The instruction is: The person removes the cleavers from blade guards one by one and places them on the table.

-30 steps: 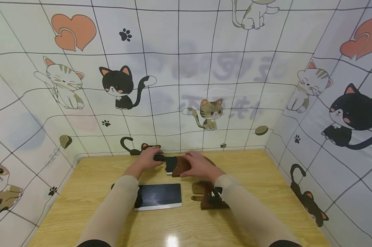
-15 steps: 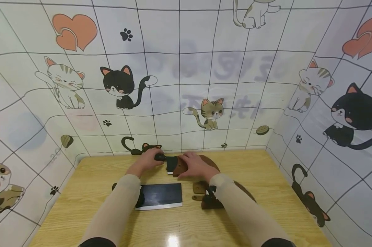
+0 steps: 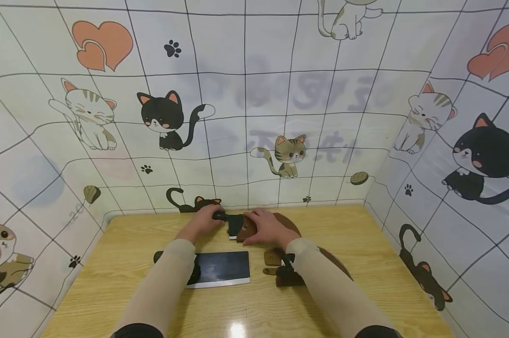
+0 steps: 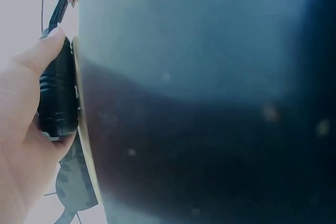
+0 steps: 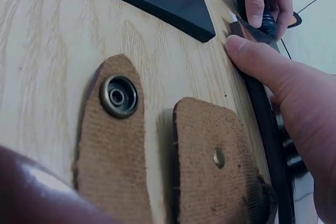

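Near the back of the table, a cleaver lies partly inside a brown leather sheath (image 3: 286, 222). A strip of its dark blade (image 3: 235, 226) shows between handle and sheath. My left hand (image 3: 203, 221) grips the black handle (image 4: 59, 87), thumb along it in the left wrist view. My right hand (image 3: 268, 228) holds the sheath, its thumb (image 5: 252, 56) on the near edge; its other fingers are mostly hidden in the right wrist view. A second cleaver (image 3: 225, 266) lies flat and bare in front, partly under my left forearm.
Below my right forearm lies another brown leather sheath (image 3: 290, 280), partly covered. Its snap strap (image 5: 113, 145) and flap (image 5: 210, 156) point left. The wooden table (image 3: 246, 314) meets a cat-patterned wall covering (image 3: 237, 103) behind and on both sides.
My right forearm has shifted left, uncovering more of the front sheath's curved edge and the right end of the held sheath. My left hand stays on the handle; the exposed blade strip looks the same.
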A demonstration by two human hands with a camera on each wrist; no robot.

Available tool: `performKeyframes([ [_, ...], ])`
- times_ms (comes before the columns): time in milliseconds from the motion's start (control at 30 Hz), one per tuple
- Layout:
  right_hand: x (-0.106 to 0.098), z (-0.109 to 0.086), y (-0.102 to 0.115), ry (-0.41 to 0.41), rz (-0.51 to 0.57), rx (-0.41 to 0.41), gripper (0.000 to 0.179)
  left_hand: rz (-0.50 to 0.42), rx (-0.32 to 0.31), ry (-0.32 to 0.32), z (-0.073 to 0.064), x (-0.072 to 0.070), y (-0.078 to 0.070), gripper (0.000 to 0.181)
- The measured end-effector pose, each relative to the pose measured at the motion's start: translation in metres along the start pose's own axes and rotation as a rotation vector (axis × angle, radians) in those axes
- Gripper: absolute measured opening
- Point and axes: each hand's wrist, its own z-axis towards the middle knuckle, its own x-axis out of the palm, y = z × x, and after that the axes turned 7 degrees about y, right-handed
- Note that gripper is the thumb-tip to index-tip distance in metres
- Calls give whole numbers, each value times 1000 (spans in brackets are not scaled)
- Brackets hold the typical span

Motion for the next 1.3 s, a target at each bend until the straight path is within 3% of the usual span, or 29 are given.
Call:
performKeyframes([
  [200, -4, -4, 1, -19, -46, -22, 110, -56, -28, -16, -2, 0, -3, 43],
  [667, -16, -17, 6, -41, -70, -53, 107, -132, 16, -82, -9, -2, 8, 44],
  [1100, -27, -36, 14, -97, -137, -116, 104, -222, 75, -168, -22, -4, -10, 43],
  [1300, -29, -46, 23, -128, -196, -107, 110, -266, 85, -214, -26, -5, -13, 40],
])
